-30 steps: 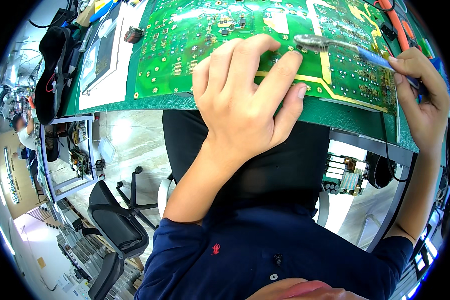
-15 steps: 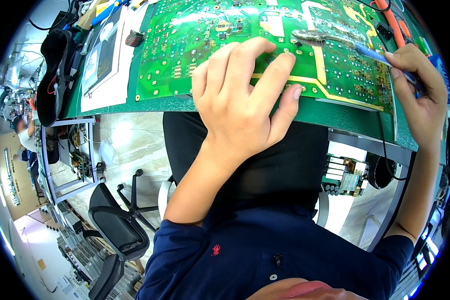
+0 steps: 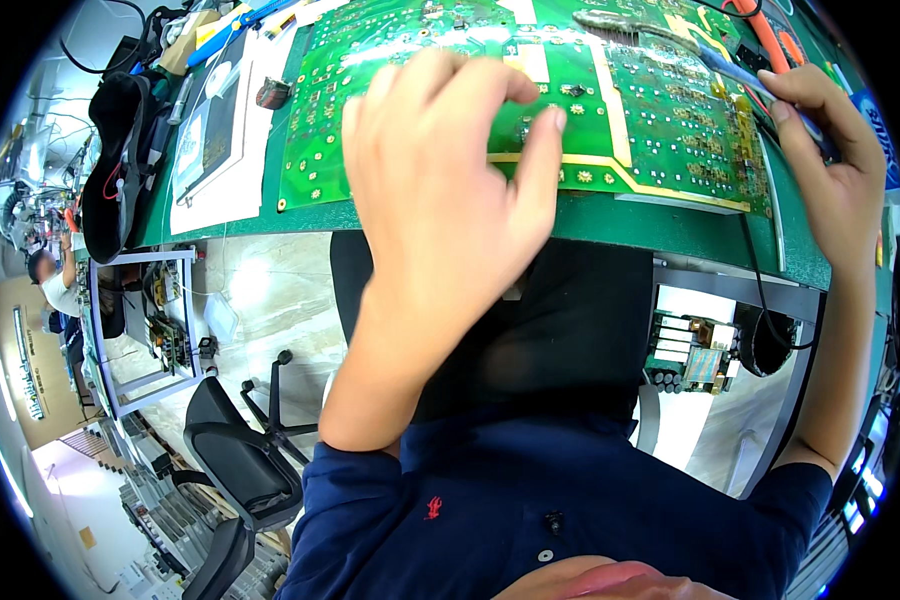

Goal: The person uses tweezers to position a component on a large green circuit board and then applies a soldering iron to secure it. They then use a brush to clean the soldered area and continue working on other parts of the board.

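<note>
A large green circuit board (image 3: pixel 660 150) with gold traces lies on the green-topped bench (image 3: pixel 610 215). Over its near left part is my left hand (image 3: pixel 440 180), palm down, slightly blurred. Its fingers are bent and its thumb stands apart, with nothing visible in the grasp; the hand covers part of the board. My right hand (image 3: pixel 835 185), at the board's right side, is closed around the blue handle of a toothbrush-like brush (image 3: pixel 720 65). The grey, worn bristle end reaches left over the board's far half, bristles facing down.
Left of the board are a small dark component (image 3: pixel 273 93), white paper (image 3: pixel 215 210) under a dark flat piece, and a black case (image 3: pixel 110 160). An orange handle (image 3: pixel 773 38) lies at the far right. An office chair (image 3: pixel 235 455) stands at lower left; another person (image 3: pixel 62 290) is beyond.
My left hand has lifted and shifted left and away from me, its fingers more bunched. The brush and my right hand sit slightly higher in view. The whole view has shifted a little.
</note>
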### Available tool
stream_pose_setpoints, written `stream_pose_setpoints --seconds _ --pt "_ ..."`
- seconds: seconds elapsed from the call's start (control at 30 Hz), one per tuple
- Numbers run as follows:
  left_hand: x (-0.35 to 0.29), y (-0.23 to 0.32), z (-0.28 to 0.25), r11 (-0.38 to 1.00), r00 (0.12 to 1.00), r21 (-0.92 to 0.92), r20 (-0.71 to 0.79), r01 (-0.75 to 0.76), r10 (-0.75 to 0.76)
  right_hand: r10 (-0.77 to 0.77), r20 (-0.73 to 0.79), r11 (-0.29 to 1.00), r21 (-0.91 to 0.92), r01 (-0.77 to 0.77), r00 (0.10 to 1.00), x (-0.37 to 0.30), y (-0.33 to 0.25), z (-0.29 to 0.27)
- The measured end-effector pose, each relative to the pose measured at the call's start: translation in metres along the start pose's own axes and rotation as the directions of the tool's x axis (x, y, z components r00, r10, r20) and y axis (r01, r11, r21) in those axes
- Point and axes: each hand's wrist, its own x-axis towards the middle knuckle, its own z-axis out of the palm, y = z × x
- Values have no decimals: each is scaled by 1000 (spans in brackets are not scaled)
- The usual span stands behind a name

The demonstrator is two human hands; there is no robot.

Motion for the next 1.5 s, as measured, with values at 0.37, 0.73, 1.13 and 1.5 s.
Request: stream_pose_setpoints --seconds 0.37,0.73,1.13,1.5 --pt "22 -4 18 991 990 -124 132 58 -41 7 -16 999 44 -6 1000 2 0 5" --pt "19 -5 26 986 997 -160 71 53 -42 -107 69 988 122 98 992 3 -4 0" --pt "16 -7 24 983 998 -174 40 59 -53 -43 157 987 160 17 987 5 -2 0" --pt "20 1 26 994 998 -110 66 15 -8 -1 77 997 73 -4 997 1 8 -3"
